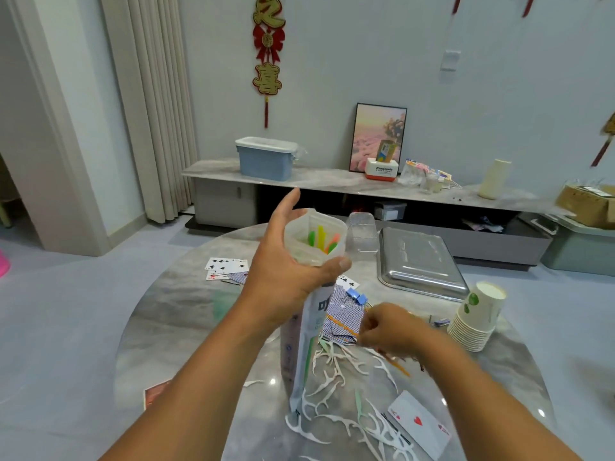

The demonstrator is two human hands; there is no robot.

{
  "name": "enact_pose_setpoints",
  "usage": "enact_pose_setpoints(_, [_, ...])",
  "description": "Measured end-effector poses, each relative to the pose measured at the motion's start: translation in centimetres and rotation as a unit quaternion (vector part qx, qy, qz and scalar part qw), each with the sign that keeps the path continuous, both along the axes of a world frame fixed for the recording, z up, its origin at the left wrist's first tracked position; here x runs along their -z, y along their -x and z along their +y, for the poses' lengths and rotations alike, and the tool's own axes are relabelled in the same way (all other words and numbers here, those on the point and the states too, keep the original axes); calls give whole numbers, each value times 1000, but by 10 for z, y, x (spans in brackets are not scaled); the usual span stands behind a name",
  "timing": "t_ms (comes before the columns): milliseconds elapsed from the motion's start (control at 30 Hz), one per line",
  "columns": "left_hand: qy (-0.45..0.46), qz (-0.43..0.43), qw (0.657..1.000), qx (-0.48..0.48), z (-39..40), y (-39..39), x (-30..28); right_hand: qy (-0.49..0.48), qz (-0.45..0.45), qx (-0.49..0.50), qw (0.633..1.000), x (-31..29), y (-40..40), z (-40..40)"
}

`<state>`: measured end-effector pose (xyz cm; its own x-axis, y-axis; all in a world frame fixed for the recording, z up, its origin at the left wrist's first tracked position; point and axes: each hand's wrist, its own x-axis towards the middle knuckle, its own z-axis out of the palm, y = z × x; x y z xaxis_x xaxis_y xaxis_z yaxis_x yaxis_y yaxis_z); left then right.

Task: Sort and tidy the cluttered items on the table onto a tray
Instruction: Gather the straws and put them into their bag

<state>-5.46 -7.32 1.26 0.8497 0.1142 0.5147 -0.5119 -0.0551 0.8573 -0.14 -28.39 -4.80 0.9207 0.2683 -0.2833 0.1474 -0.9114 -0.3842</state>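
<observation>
My left hand point(283, 271) holds a small translucent plastic box point(312, 237) raised above the table, with several coloured sticks standing inside. A tall white and blue floss-pick bag point(304, 347) stands just below that hand. My right hand point(389, 327) is lower and to the right, fingers curled, pinching a thin orange stick point(397, 364). Many white floss picks point(336, 387) lie scattered on the marble table. The steel tray point(419, 261) sits upside down at the table's far right.
Playing cards lie in a fan at the left point(226, 266), blue-backed ones in the middle point(342, 317), and an ace of hearts point(419, 424) near the front. A stack of paper cups point(477, 316) lies tilted on the right. A clear box point(362, 232) stands behind. A blue binder clip point(357, 297) lies centre.
</observation>
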Motion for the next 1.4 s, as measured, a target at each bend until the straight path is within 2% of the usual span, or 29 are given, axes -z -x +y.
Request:
enact_pose_setpoints(100, [-10,0,1000,0,-2,0,1,-39,-8,23,999,-47,4,-16])
enact_pose_setpoints(133, [-16,2,1000,2,-3,1,2,-76,-17,44,996,-60,8,-21])
enact_pose_setpoints(200, [-30,4,999,9,-4,3,2,-218,-39,90,971,-87,16,-25])
enact_pose_setpoints(267, [-46,7,999,17,-7,6,3,-388,-91,114,910,-116,26,-21])
enact_pose_setpoints(367, [-76,12,997,18,-11,9,4,-585,-186,104,782,-154,44,-8])
enact_pose_setpoints(433, [-93,19,995,14,-13,11,4,-655,-216,55,722,-171,57,1])
enact_pose_setpoints(467, [-100,23,995,11,-14,12,4,-663,-228,26,713,-176,63,6])
enact_pose_setpoints(533, [-108,27,994,9,-16,15,3,-628,-263,-17,732,-177,71,17])
enact_pose_setpoints(633, [-107,29,994,11,-18,18,2,-507,-315,-52,801,-165,74,33])
enact_pose_setpoints(700, [-109,28,994,16,-17,19,1,-438,-334,-56,832,-153,71,39])
enact_pose_setpoints(767, [-109,26,993,20,-17,20,1,-372,-327,-41,867,-145,66,41])
enact_pose_setpoints(833, [-109,25,993,25,-16,20,1,-285,-289,-38,913,-138,63,43])
enact_pose_setpoints(867, [-110,26,993,30,-16,20,1,-273,-263,-38,925,-134,61,44])
enact_pose_setpoints(900, [-109,30,993,34,-16,21,1,-295,-246,-35,923,-131,60,45])
enact_pose_setpoints(967, [-107,34,993,34,-15,21,2,-375,-260,-18,890,-132,61,48])
enact_pose_setpoints(1033, [-101,31,994,31,-15,20,2,-426,-316,-23,847,-136,62,50])
enact_pose_setpoints(1100, [-94,31,995,32,-15,20,1,-425,-373,-49,823,-138,65,52])
enact_pose_setpoints(1133, [-91,29,995,33,-15,19,1,-403,-388,-61,827,-138,65,52])
enact_pose_setpoints(1200, [-84,19,996,37,-16,16,3,-320,-375,-90,865,-136,64,50])
enact_pose_setpoints(1267, [-69,27,996,39,-16,15,4,-237,-305,-123,914,-131,64,49])
enact_pose_setpoints(1300, [-61,33,997,40,-15,14,4,-220,-279,-132,925,-129,64,49])
enact_pose_setpoints(1333, [-53,34,997,36,-14,14,5,-224,-276,-141,924,-128,65,48])
enact_pose_setpoints(1400, [-42,27,999,20,-11,11,4,-264,-331,-135,896,-129,65,48])
